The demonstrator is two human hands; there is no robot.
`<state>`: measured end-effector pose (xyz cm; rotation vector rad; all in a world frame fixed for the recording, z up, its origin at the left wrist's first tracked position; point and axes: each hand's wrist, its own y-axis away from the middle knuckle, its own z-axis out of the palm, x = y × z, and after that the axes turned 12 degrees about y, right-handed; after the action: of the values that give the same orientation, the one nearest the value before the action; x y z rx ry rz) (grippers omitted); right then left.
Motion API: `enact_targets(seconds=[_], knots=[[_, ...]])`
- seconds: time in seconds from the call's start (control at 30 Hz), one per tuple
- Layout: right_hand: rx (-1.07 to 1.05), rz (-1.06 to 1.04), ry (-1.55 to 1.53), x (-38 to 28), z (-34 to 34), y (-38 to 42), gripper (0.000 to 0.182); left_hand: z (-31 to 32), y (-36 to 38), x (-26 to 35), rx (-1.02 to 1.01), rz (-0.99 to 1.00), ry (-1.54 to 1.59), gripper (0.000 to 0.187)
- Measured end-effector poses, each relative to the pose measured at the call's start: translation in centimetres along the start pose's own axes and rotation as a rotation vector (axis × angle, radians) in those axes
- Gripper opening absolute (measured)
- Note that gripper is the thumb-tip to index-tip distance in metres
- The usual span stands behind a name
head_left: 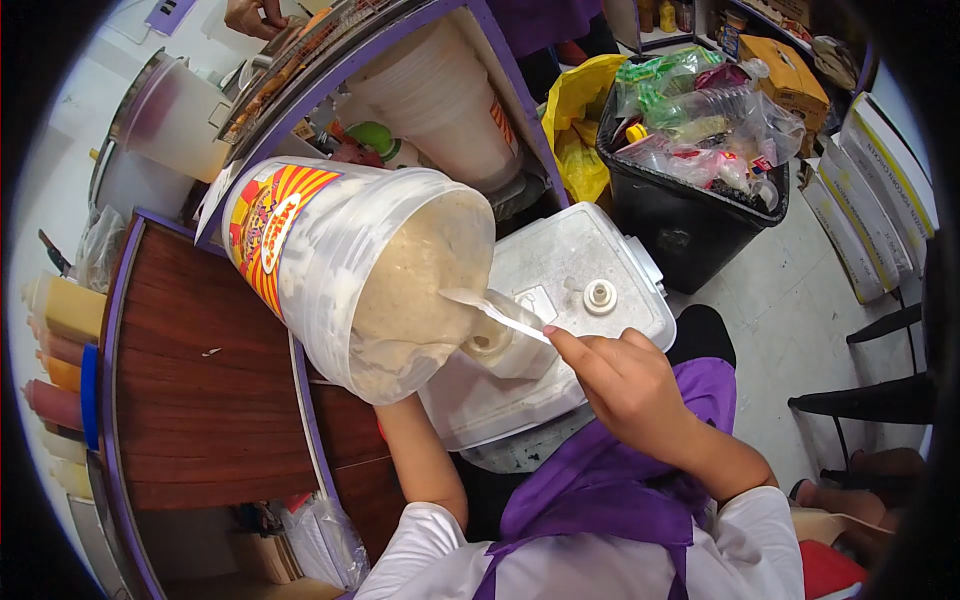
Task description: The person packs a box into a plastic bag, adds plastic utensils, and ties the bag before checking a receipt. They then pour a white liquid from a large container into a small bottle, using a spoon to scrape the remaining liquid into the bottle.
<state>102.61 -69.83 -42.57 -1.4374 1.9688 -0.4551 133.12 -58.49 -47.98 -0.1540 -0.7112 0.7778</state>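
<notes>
A large clear plastic tub [330, 260] with a red and yellow label is tipped on its side, mouth toward me, half full of thick beige paste [430, 270]. My left forearm [425, 460] reaches up beneath the tub; the hand itself is hidden under it and seems to carry it. My right hand [625, 385] pinches the handle of a white plastic spoon [495, 310], whose bowl is at the tub's mouth against the paste. Just below the spoon, a small translucent cup [505, 350] sits on a white cooler lid [600, 250].
A wooden counter [210, 380] with a purple edge lies left, with coloured bottles [55, 350] beside it. Stacked white buckets [450, 100] sit under a shelf. A full black bin [680, 220] and yellow bag [580, 110] stand ahead. Another person's hand [250, 15] is top left. A black chair [880, 395] is on the right.
</notes>
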Motion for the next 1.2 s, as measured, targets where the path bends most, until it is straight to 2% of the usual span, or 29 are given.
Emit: enact_targets(seconds=[0.13,0.33,0.63,0.73,1.2], knots=[[-0.002,0.013,-0.021,-0.1,-0.7,-0.2,0.053,0.0,-0.1,0.0,0.010,0.001,-0.004,0.066],[0.114,-0.037,0.027,0.3,-1.2,-1.6,0.049,0.1,-0.2,0.2,0.024,0.007,-0.011,0.066],[0.219,-0.021,0.115,1.7,1.6,-4.1,0.048,0.3,-0.3,0.6,0.040,0.014,-0.022,0.066],[0.134,-0.008,0.125,1.4,1.3,-3.7,0.047,0.2,-0.4,0.4,0.048,0.013,-0.020,0.066],[0.060,0.041,-0.017,0.7,0.6,-1.2,0.048,0.0,-0.4,-0.2,0.086,0.005,-0.026,0.066]])
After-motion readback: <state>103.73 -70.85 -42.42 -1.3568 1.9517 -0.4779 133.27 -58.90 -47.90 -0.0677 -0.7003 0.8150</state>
